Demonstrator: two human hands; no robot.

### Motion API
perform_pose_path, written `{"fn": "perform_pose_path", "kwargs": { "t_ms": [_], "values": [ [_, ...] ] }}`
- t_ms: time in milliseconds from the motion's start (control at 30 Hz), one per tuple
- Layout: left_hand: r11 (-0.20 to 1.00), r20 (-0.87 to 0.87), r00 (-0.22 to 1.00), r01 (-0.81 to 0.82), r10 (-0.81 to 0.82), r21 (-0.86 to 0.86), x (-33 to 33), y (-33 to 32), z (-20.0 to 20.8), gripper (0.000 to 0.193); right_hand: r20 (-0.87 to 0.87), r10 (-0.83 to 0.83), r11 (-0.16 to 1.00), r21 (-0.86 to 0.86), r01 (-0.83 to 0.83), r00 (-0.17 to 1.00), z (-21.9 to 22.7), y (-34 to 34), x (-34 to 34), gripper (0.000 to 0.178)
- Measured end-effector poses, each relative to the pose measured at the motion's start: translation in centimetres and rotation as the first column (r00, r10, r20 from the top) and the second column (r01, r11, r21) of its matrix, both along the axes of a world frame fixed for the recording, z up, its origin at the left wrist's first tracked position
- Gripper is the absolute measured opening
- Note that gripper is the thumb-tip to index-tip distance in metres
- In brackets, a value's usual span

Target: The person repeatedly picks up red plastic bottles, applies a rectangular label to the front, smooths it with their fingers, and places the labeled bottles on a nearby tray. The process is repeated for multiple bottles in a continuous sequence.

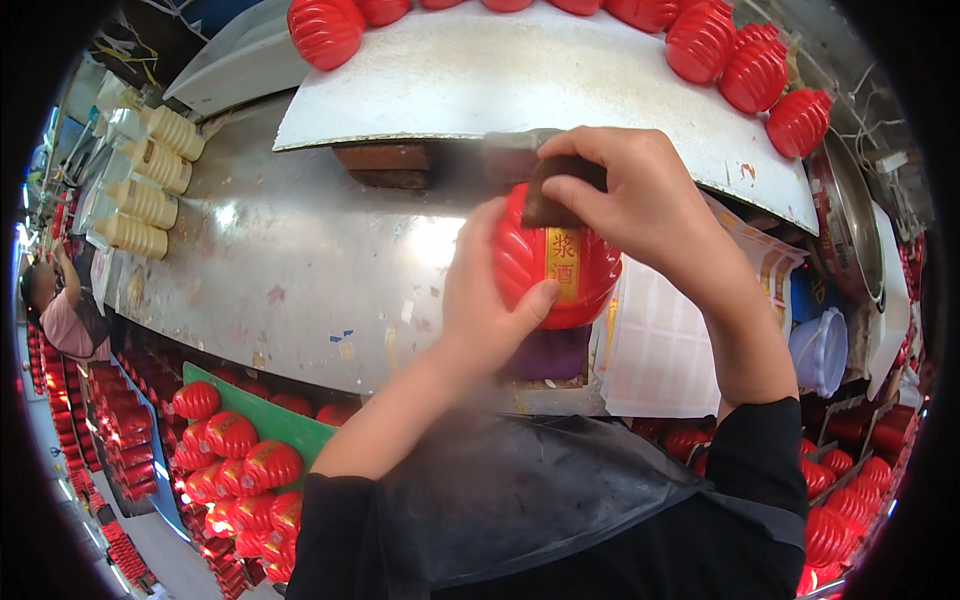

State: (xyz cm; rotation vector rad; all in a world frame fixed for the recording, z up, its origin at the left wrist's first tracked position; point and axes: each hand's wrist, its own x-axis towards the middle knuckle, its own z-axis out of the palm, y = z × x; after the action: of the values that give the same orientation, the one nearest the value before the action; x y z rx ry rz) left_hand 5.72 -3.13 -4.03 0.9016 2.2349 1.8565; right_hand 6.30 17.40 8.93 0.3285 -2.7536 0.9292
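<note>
Centrally, two hands (485,292), one bottle (562,265).

One held red jug (562,264), four cream bottles (144,203), one bucket (820,352)

The ribbed red bottle (592,265) has a glossy, hard-looking surface; its gold label (563,262) looks like paper. The table (290,270) is shiny, smudged metal. The dark block (560,198) appears matt, the apron (530,490) slick plastic, the sleeves (757,450) matt cloth.
</note>
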Motion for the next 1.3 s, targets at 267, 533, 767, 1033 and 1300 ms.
{"fn": "perform_pose_path", "kwargs": {
  "t_ms": [267, 533, 767, 1033, 1300],
  "values": [
    [1.000, -0.099, 0.995, -0.007, 0.004, -0.025, -0.2, -0.3, -0.3, 0.081, -0.320, -0.015, 0.984, 0.163, 0.071, 0.947, -2.0, 1.1, -0.7, 0.014],
    [0.994, 0.093, 0.995, 0.030, -0.040, 0.104, -1.3, -0.5, -0.5, 0.058, -0.456, 0.419, 0.902, 0.308, -0.303, 0.785, -5.2, -3.0, 8.9, 0.013],
    [0.984, 0.202, 0.977, 0.041, -0.075, 0.171, -0.9, -0.4, 0.3, 0.060, -0.376, -0.128, 0.982, -0.178, 0.064, 0.918, -6.2, -0.3, 8.9, 0.028],
    [0.976, 0.252, 0.964, 0.023, -0.079, 0.217, -1.1, -0.1, 0.4, 0.064, -0.330, 0.107, 0.989, -0.059, -0.133, 0.938, -6.4, -1.6, 10.8, 0.021],
    [0.986, 0.244, 0.956, 0.151, -0.162, 0.065, -4.1, 1.1, 2.9, 0.079, -0.249, -0.195, 0.981, -0.032, 0.193, 0.949, -3.0, 0.5, 2.1, 0.027]
  ]
}}
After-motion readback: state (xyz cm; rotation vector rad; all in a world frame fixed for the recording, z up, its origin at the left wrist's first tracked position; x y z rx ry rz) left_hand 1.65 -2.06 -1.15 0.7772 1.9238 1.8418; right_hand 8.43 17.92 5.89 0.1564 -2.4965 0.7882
